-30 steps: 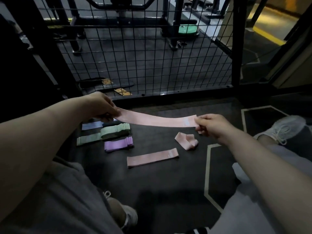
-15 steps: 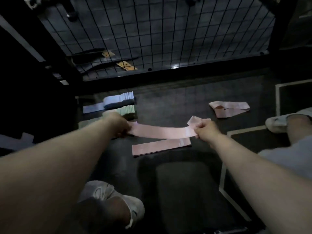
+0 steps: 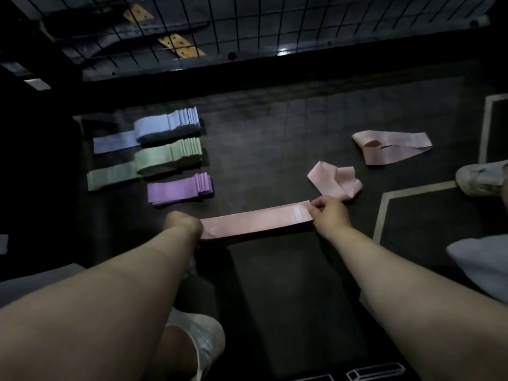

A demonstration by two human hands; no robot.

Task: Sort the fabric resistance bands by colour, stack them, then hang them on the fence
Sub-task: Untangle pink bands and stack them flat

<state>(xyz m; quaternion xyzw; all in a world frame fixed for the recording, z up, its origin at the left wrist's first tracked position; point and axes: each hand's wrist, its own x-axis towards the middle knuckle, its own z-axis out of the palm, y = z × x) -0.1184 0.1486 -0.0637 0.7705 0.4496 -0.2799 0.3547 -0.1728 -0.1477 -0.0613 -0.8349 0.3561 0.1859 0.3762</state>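
The pink band (image 3: pixel 255 222) looks like a light, soft loop of woven fabric. It should go limp and fold on itself unless it is kept taut, so the two ends are the sensible places to hold it. It is stretched flat from left to right, low over the floor (image 3: pixel 275 298), in front of the person's knees.

The right hand (image 3: pixel 330 213) pinches its right end with bent fingertips. The left hand (image 3: pixel 182 224) covers its left end, but the fingers are hidden behind the knuckles, so it is unclear whether they pinch or only press.

Two loose pink bands lie crumpled just beyond the right hand (image 3: pixel 335 182) and further right (image 3: pixel 393 148). The blue stack (image 3: pixel 167 127), green stack (image 3: pixel 165 158) and purple stack (image 3: pixel 178 189) sit far left, near the fence (image 3: pixel 220 23).
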